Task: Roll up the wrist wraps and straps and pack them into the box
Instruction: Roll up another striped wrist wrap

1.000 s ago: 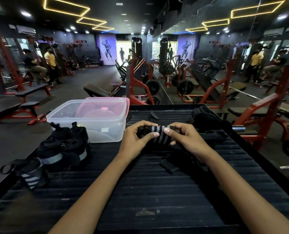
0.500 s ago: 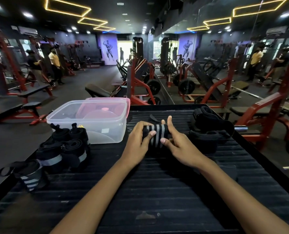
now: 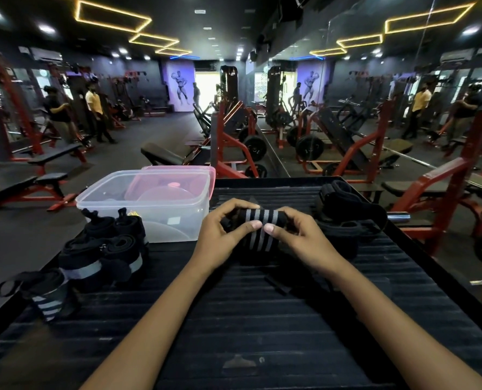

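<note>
The striped wrist wrap sat half-rolled at twelve o'clock on the worktop, pinched by the left hand and right hand, fingers curled round its ends; soft, light, springy elastic, likely unrolling unless gripped across the roll.

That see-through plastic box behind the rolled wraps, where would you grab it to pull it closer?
Probably by the near rim of the clear box, coming from the person's side. It stands upright and open, with its pink lid tucked behind it, so the top edge is free to pinch. The rolled wraps crowd its near-left corner, so the near-right stretch is easier.
</note>
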